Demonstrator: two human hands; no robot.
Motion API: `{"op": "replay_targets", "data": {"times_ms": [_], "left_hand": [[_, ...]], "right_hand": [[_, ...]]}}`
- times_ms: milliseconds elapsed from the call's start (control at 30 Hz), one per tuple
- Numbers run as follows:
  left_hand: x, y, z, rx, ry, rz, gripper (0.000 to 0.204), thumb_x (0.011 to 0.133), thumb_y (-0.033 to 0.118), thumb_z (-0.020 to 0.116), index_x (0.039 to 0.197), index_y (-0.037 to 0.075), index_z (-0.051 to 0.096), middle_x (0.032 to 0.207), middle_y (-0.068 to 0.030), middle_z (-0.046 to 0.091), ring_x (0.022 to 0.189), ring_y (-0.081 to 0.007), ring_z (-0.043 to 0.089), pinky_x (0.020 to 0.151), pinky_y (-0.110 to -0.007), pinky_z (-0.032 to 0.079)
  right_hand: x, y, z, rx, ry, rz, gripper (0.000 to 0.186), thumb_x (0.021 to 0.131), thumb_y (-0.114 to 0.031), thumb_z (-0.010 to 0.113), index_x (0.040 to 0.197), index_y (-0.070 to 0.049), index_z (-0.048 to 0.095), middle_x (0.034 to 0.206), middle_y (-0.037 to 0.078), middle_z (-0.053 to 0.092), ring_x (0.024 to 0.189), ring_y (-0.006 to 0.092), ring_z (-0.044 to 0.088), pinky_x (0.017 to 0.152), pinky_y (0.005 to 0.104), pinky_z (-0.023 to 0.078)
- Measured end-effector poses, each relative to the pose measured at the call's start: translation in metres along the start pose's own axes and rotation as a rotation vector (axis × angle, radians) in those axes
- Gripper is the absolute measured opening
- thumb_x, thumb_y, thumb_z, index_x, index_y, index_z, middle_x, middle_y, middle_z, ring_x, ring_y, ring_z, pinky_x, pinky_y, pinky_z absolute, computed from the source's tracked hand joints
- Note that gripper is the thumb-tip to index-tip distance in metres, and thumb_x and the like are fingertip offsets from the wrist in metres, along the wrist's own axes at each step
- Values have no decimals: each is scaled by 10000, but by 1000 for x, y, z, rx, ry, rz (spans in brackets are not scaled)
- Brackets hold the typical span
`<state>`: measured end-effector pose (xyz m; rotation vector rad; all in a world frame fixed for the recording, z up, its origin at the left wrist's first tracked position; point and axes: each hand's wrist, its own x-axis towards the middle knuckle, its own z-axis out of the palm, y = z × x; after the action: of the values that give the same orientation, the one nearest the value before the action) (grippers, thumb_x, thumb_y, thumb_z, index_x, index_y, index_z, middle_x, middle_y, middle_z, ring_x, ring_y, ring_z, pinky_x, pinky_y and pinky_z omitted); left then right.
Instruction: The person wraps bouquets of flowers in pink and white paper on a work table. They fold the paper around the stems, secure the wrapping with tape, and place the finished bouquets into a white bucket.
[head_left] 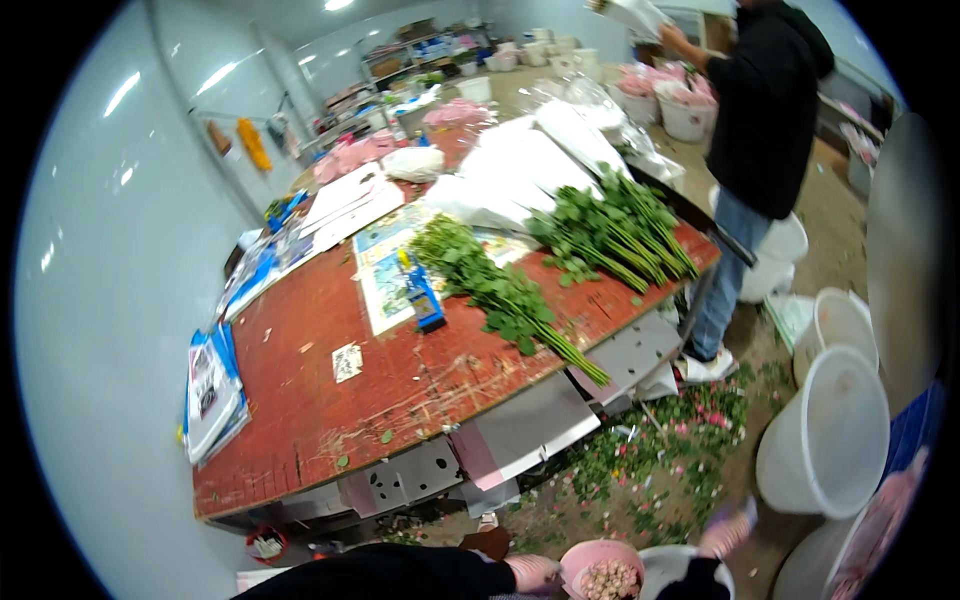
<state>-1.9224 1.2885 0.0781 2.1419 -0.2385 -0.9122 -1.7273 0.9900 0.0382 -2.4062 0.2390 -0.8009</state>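
Observation:
My left hand (534,573), in a pink striped glove, is at the lower edge against a round pink wrapper (588,552) with pale pink roses (610,580) packed inside. Its fingers are mostly hidden, so whether it grips the wrapper is unclear. My right hand (728,532), gloved in pink and purple, is smeared by motion above the rim of a white bucket (668,556), right of the roses. Ahead, on the red table (300,420), lie green leafy stem bundles (495,290), (620,235), two with white wrapping (520,160). A blue tool with a yellow tip (424,300) stands beside the nearest bundle.
White buckets (825,430) stand at the right. Leaves and petals (670,440) litter the floor. A person in a black top (765,100) stands beyond the table's right end, holding something white. Cardboard sheets (525,430) fill the space under the tabletop.

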Motion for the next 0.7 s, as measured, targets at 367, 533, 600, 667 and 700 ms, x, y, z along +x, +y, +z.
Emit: {"op": "replay_targets", "data": {"times_ms": [367,533,600,667,700], "left_hand": [[-217,-134,-115,-354,745,-356,346,810,346,557,1025,76,577,934,-185,611,827,-283,600,719,-390,466],[-281,-203,-100,-177,1374,-570,229,775,260,595,882,58,618,850,-138,631,804,-335,585,707,-382,472],[-294,-196,-139,-17,1541,-457,165,753,169,597,861,45,613,820,-147,618,782,-333,586,709,-378,470],[-298,-199,-150,-127,1561,-465,138,752,130,595,853,37,610,794,-144,610,756,-318,587,699,-372,472],[-298,-203,-151,-240,1545,-468,130,754,116,594,853,34,610,781,-139,608,743,-306,589,695,-365,472]], "right_hand": [[29,-412,199,-86,-818,-460,730,740,-378,611,1293,1,323,1191,270,471,1089,368,481,918,400,398],[26,-435,213,-193,-948,-447,348,692,-191,653,1013,-70,591,963,188,613,936,387,550,772,444,455],[58,-411,234,-318,-1066,-444,378,687,-216,647,1026,-60,585,965,201,610,929,384,556,782,419,455],[59,-415,243,-148,-1098,-340,377,693,-233,643,1026,-66,587,955,195,615,919,383,557,770,413,454],[65,-413,245,-63,-1102,-283,376,695,-241,642,1026,-69,588,949,192,617,914,383,557,764,411,453]]}}
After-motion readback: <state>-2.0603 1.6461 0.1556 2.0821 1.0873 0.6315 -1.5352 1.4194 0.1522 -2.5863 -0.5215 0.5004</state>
